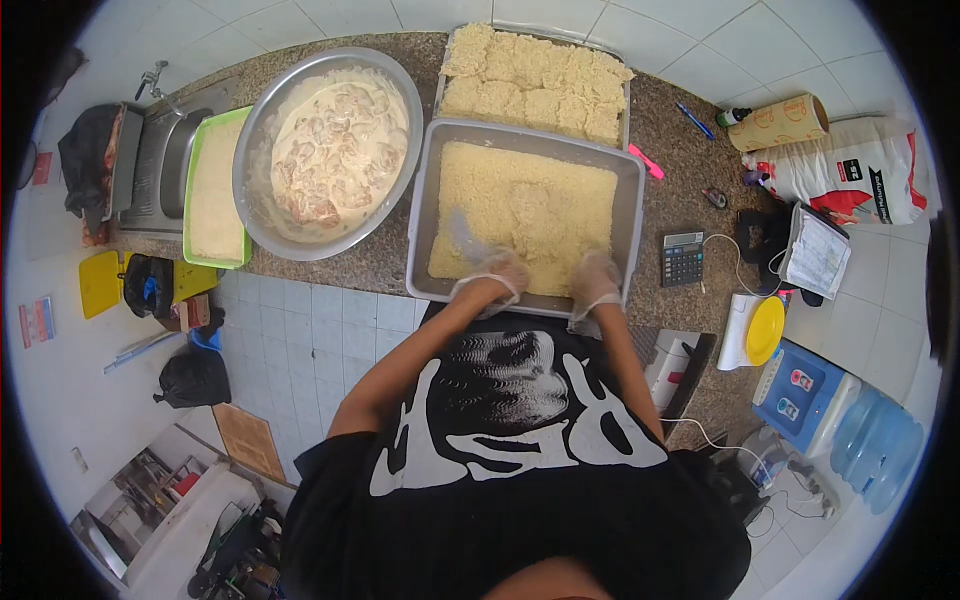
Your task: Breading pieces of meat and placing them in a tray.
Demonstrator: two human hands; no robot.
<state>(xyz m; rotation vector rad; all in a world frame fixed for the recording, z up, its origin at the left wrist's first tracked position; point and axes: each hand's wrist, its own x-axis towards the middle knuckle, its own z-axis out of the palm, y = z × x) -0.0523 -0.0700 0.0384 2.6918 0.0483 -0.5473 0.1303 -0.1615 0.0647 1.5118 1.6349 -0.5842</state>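
Observation:
Both my hands are in clear plastic gloves at the near side of a grey bin (425, 215) holding pale yellow breadcrumbs (480, 170). My left hand (503, 272) touches the crumbs near the front wall, beside a grey patch that looks like bare bin bottom. At the front right corner, my right hand (596, 278) is down in the crumbs. Fingers on both hands are blurred or partly sunk, so their closure does not show. Between and beyond the hands lies a raised, crumb-covered piece (530, 215), most likely chicken.
Behind the bin, a tray holds rows of breaded pieces (535, 85). To the left stand a large metal bowl (243, 170) of raw chicken in creamy batter, a green tray (190, 215) of pale powder and a sink (170, 165). A calculator (683, 262), pink marker (647, 162) and blue pen (694, 120) lie right.

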